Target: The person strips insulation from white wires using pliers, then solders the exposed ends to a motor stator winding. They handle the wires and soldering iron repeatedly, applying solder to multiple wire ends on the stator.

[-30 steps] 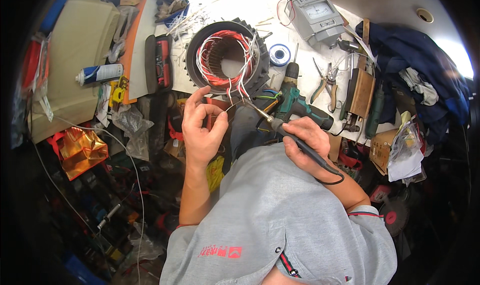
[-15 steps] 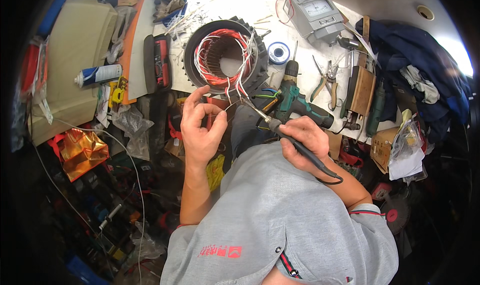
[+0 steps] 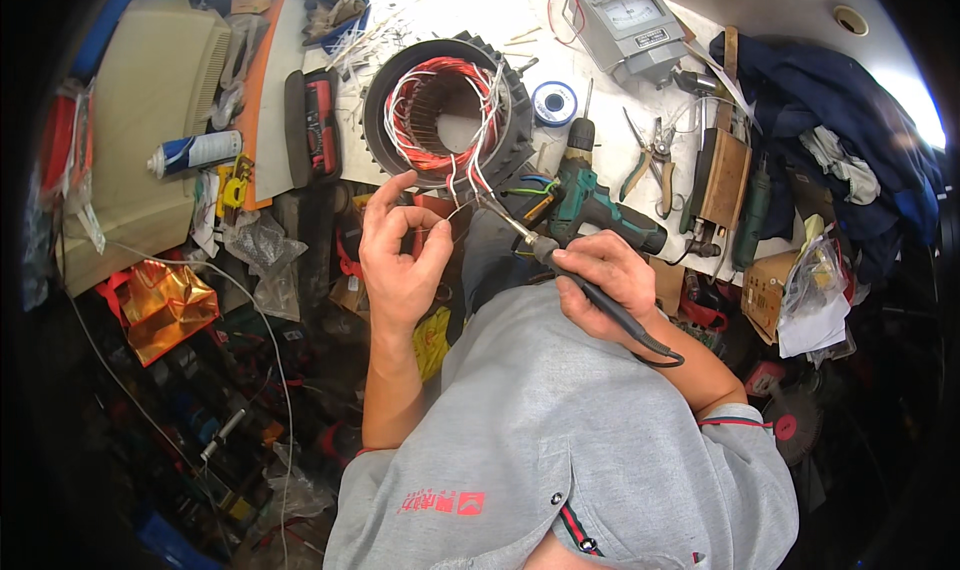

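Note:
A dark, finned motor stator point(image 3: 378, 120) stands at the bench's near edge, with red and white windings point(image 3: 440, 155) inside its bore. Several sleeved wire leads point(image 3: 476, 175) hang over its near rim toward me. My right hand point(image 3: 612, 278) grips a soldering iron point(image 3: 622, 315) by its dark handle, its metal tip up against the leads. Between the thumb and forefinger of my left hand point(image 3: 402, 260) is pinched a thin wire point(image 3: 461, 210), which looks like solder and reaches toward the iron's tip. The exact contact point is too small to make out.
A solder spool point(image 3: 554, 104), a teal cordless drill point(image 3: 590, 192) and pliers point(image 3: 660, 165) lie right of the stator. Behind them stands a grey analog meter point(image 3: 635, 25). Left are a red-and-black multimeter point(image 3: 320, 125) and a spray can point(image 3: 195, 154). Dark blue cloth point(image 3: 830, 100) is heaped far right.
The iron's tip and my right hand have shifted very slightly left, along with a small drift of the whole picture. Both grips are the same.

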{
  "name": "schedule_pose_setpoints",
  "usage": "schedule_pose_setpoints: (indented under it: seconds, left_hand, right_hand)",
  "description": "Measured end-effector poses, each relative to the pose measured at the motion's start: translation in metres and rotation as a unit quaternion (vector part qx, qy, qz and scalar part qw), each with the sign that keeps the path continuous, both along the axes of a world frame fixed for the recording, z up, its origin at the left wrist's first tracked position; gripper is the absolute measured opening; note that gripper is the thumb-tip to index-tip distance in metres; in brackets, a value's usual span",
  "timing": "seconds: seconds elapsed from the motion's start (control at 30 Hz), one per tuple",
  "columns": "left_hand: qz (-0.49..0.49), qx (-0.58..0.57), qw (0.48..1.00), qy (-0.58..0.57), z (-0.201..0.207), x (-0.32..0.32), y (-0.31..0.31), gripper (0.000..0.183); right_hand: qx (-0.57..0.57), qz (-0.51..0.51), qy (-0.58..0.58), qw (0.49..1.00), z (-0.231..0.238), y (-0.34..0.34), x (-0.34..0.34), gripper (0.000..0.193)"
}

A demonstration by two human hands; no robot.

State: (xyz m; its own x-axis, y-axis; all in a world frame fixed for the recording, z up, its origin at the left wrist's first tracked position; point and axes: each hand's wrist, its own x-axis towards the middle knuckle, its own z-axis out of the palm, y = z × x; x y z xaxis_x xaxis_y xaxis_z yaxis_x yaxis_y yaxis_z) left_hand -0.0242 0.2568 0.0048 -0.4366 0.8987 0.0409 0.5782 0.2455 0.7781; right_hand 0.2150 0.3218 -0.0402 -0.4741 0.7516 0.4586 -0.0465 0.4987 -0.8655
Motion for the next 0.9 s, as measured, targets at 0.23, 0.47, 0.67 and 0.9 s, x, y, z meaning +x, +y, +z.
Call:
schedule_pose_setpoints:
  seconds: [0.23, 0.47, 0.67, 0.9]
  left_hand:
    - [0.005, -0.004, 1.000, -0.001, 0.0001, 0.0007, 0.0011, 0.009]
    - [0.001, -0.007, 1.000, -0.001, -0.0004, 0.0003, 0.0014, 0.009]
    - [0.000, -0.012, 1.000, 0.007, 0.0014, 0.0011, 0.0009, 0.009]
    - [0.003, -0.010, 1.000, 0.000, 0.0006, 0.0022, 0.0012, 0.009]
  right_hand:
    - [0.002, 0.000, -0.001, 1.000, 0.0014, 0.0001, -0.0007, 0.032]
    - [0.014, 0.005, 0.000, 1.000, 0.0021, 0.0015, -0.0016, 0.033]
    - [0.018, 0.002, -0.001, 1.000, 0.0036, 0.0013, -0.0018, 0.033]
    - [0.026, 0.004, 0.000, 1.000, 0.0026, 0.0007, -0.0013, 0.034]
